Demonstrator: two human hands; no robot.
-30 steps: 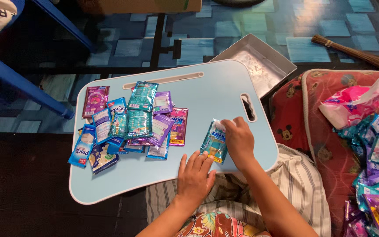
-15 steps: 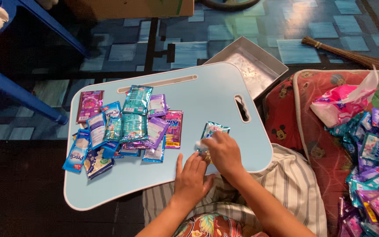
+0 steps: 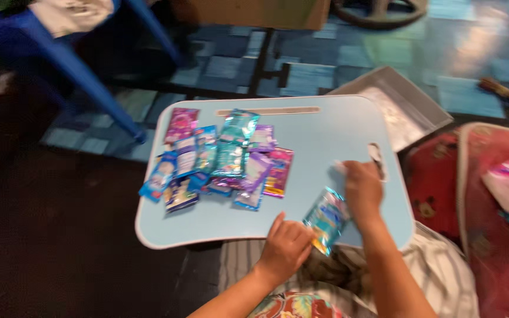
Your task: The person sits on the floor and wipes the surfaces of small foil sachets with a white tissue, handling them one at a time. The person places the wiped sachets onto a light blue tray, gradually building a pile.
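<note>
A pale blue lap tray (image 3: pixel 301 132) rests across the person's knees, a heap of coloured sachets (image 3: pixel 222 159) spread over its far-left part. At the near edge the left hand (image 3: pixel 285 246) pinches a blue foil sachet (image 3: pixel 326 218) — the right hand (image 3: pixel 363 187), just beyond, holds a small white scrap, its grip too blurred to tell.

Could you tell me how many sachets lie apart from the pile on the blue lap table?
1. A single teal sachet lies at the near edge of the lap table, between the left hand and right hand. The pile may hide others.
</note>
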